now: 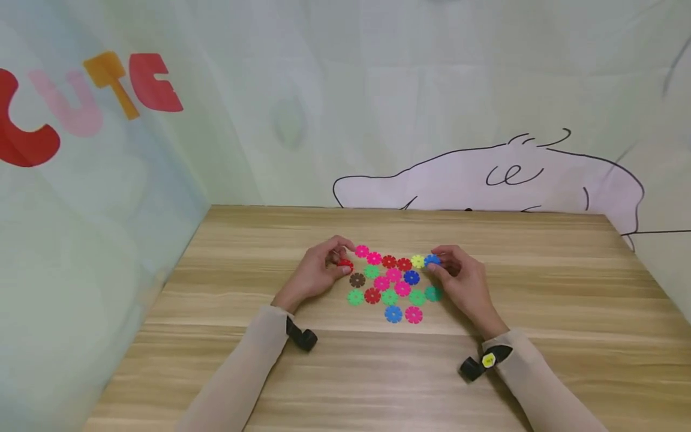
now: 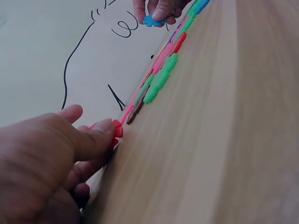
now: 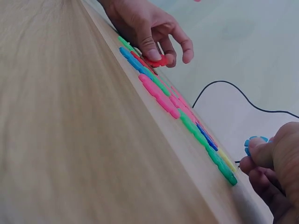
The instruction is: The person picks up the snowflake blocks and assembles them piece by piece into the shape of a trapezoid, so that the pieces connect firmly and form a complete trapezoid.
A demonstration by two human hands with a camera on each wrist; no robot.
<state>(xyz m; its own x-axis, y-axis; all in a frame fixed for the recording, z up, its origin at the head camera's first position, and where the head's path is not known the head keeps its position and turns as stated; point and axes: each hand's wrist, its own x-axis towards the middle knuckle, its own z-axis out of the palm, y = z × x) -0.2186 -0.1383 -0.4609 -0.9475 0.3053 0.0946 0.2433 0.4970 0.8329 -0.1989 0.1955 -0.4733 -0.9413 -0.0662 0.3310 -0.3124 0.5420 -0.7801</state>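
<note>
My left hand (image 1: 318, 267) pinches a red notched disc (image 1: 345, 264) between thumb and finger, at the left side of a group of flat plastic snowflake discs. On the right, my right hand (image 1: 463, 281) pinches a light blue disc (image 1: 432, 260) beside a yellow disc (image 1: 417, 261). The left wrist view shows that blue disc (image 2: 152, 21) lifted off the table; in the right wrist view the red disc (image 3: 159, 60) is held by the left thumb. Between the hands lie several discs in rows: pink (image 1: 381, 283), green (image 1: 390, 297), brown (image 1: 357, 280) and dark blue (image 1: 411, 277).
The discs lie on a wood-grain table (image 1: 378, 378). A light wall cloth (image 1: 291, 120) with a line drawing rises behind the table's back edge, and coloured letters (image 1: 156, 82) mark its left part. Black camera straps (image 1: 303, 339) sit on both wrists.
</note>
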